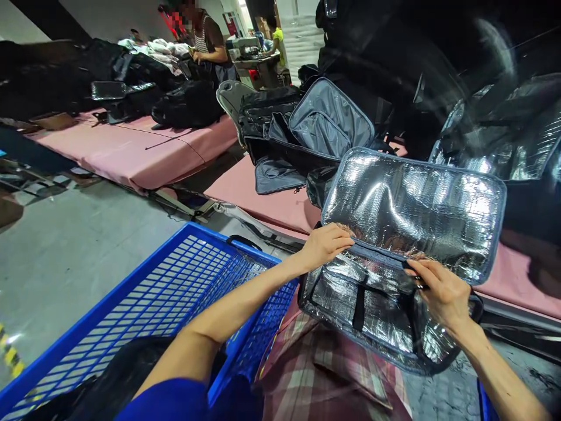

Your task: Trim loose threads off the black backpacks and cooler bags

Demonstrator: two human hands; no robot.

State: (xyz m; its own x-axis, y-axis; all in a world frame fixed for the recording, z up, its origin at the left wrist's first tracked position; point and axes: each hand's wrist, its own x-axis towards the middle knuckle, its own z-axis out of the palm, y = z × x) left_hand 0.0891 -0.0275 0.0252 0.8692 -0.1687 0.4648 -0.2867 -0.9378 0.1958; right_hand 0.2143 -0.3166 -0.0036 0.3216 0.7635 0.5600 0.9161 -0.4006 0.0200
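Note:
An open insulated bag (377,304) with shiny silver foil lining rests on my lap, its lid (416,210) flipped up and away from me. My left hand (326,244) pinches the rear rim of the bag near the lid hinge, fingers closed on the edge. My right hand (440,289) grips the right part of the same rim, fingers curled over a dark strap or zipper edge. A black strap (360,301) runs down inside the bag. My plaid trousers (324,368) show beneath it.
A blue plastic crate (144,304) stands at my left with dark fabric inside. Pink-covered tables (144,152) hold several black bags (188,105) and an open grey-lined bag (328,120). More foil-lined bags (504,134) pile at the right. Two people work at the back.

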